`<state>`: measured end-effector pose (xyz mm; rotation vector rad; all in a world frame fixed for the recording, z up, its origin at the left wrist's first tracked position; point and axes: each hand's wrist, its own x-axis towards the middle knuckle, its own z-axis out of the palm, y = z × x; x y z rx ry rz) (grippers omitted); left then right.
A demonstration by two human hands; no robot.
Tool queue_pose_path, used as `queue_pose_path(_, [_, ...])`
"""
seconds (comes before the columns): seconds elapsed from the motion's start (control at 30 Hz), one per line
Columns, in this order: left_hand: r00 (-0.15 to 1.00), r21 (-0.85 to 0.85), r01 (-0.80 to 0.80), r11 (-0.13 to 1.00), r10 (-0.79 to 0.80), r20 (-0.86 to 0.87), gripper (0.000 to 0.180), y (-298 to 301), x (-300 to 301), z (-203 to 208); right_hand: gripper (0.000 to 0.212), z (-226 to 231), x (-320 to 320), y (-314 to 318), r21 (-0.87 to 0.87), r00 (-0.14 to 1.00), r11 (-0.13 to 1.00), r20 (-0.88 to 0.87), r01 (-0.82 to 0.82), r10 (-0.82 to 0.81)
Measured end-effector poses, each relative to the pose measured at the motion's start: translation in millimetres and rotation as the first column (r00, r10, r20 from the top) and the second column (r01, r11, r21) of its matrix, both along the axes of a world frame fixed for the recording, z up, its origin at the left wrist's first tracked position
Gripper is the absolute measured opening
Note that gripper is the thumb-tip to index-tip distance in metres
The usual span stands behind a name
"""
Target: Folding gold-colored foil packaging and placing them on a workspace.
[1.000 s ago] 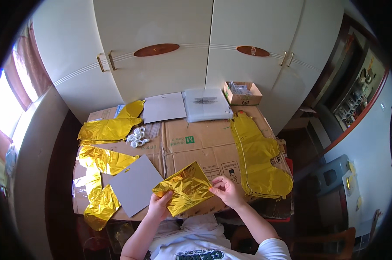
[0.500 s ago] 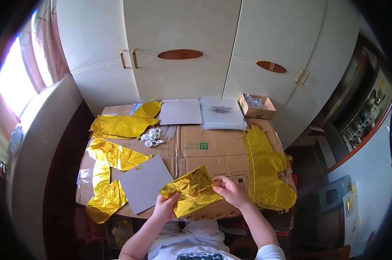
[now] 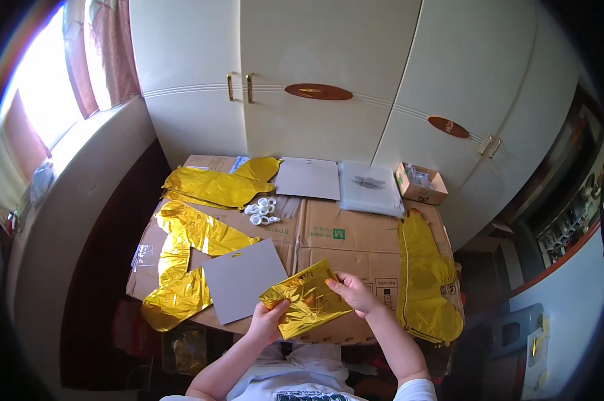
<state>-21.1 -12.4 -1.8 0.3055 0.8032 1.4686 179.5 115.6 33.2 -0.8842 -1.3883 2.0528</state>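
Between my hands, over the table's near edge, is a shiny gold foil balloon [image 3: 308, 301], flat and folded into a rough rectangle. My left hand [image 3: 268, 321] pinches its lower left side, thumb on top. At its upper right edge, my right hand [image 3: 352, 293] grips the foil between thumb and fingers. A grey card sheet [image 3: 245, 277] with a hanging slot lies just left of the folded foil, partly over a crumpled, unfolded gold foil balloon [image 3: 175, 257]. To the right lies a flat stack of gold foil balloons [image 3: 427, 281].
Flattened cardboard [image 3: 335, 234] covers the table. Along the back are more gold foil balloons [image 3: 215, 188], grey cards [image 3: 308, 179], clear plastic bags [image 3: 370, 187] and an open small box [image 3: 421, 184]. White rings of tape or ribbon [image 3: 262, 210] sit near clear strips [image 3: 288, 206].
The whole view has shifted, so the table and cabinets appear farther right. The folded foil stays in both hands, with its angle and grip little changed.
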Motion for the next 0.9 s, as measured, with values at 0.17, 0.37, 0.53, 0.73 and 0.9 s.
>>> queue_pose_path(0.17, [0.999,0.004,-0.027,1.0,0.027,-0.027,0.024,-5,-1,-11,0.023,-4,-5,13,0.073,0.994,0.994,0.082,-0.081,0.075])
queue_pose_path(0.37, [0.978,-0.011,-0.003,1.0,0.001,-0.209,0.027,-8,-7,-25,0.016,-6,-8,19,0.131,0.995,0.988,0.059,-0.082,0.074])
queue_pose_path(0.53, [0.626,-0.015,0.049,0.999,-0.043,-0.779,0.044,-16,-37,1,0.015,2,13,24,0.149,0.997,0.989,0.08,-0.01,-0.002])
queue_pose_path(0.73, [-0.555,-0.001,0.175,0.985,0.098,-0.826,0.065,-16,-43,-18,0.016,11,60,46,0.181,0.987,0.983,0.152,0.015,-0.043])
queue_pose_path(0.9, [-0.471,-0.058,0.607,0.792,0.301,-0.829,0.062,-4,-16,-13,0.015,54,98,63,0.27,0.952,0.953,0.3,-0.139,0.054])
